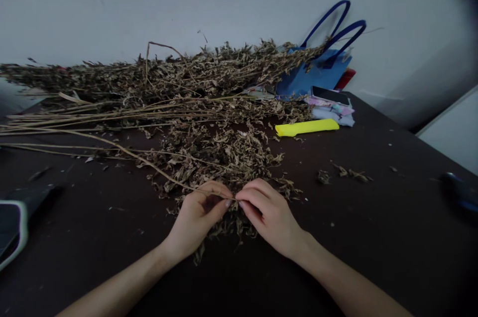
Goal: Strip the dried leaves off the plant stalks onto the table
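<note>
A long dried plant stem (149, 163) runs from the left edge down into my hands. My left hand (199, 215) pinches it near its right end between thumb and fingers. Right beside it, my right hand (271, 215) is closed in a pinch at the tip of the same stem, fingertips almost touching the left ones. Exactly what lies between the right fingertips is too small to make out. Beneath and behind both hands spreads a pile of dried, curled leaves (227, 150).
Behind lie bundled dried leafy stalks (168, 78) and bare stems (74, 120). At the back right are a blue bag (313, 73), a phone (330, 95) and a yellow strip (308, 127). Leaf bits (354, 174) dot the dark table (354, 237). A white-rimmed object (23, 230) sits left.
</note>
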